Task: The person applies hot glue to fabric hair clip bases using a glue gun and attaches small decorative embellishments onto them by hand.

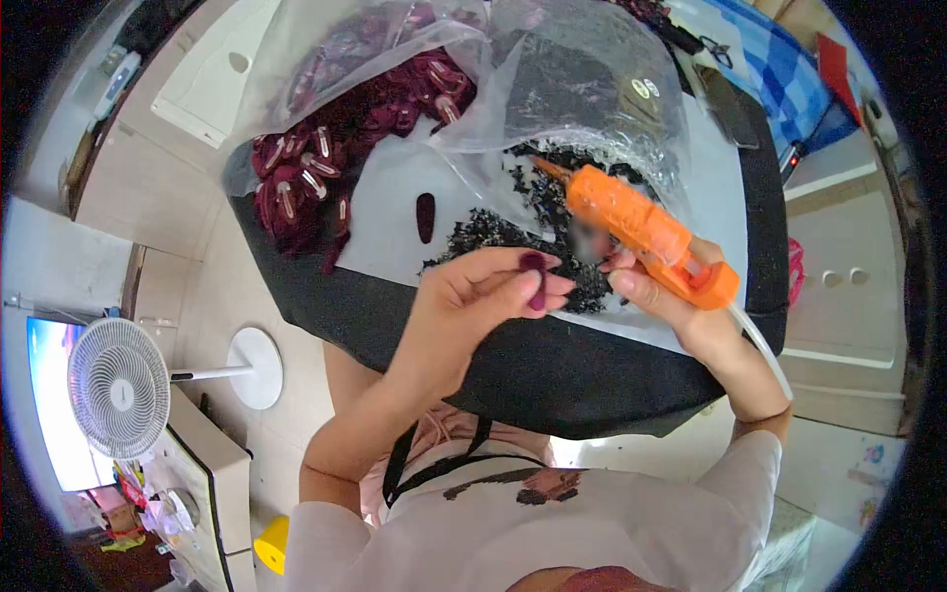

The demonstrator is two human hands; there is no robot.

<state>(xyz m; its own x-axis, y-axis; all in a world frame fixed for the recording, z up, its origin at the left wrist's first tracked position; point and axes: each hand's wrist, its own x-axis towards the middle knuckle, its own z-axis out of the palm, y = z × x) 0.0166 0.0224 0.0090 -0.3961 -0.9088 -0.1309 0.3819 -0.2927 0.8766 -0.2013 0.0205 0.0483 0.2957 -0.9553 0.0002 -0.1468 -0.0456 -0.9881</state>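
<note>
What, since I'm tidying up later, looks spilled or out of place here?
Small black pieces lie strewn loosely across the white sheet by a plastic bag; that looks like a spill, though possibly deliberate.

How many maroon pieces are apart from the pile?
2: one loose piece on the white sheet, one held piece in the left hand. Others may be hidden by the plastic bag.

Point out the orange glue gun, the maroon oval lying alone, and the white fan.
Orange glue gun (643, 229), head view: its body.
Maroon oval (425, 218), head view: its middle.
White fan (120, 388), head view: grille centre.
</note>
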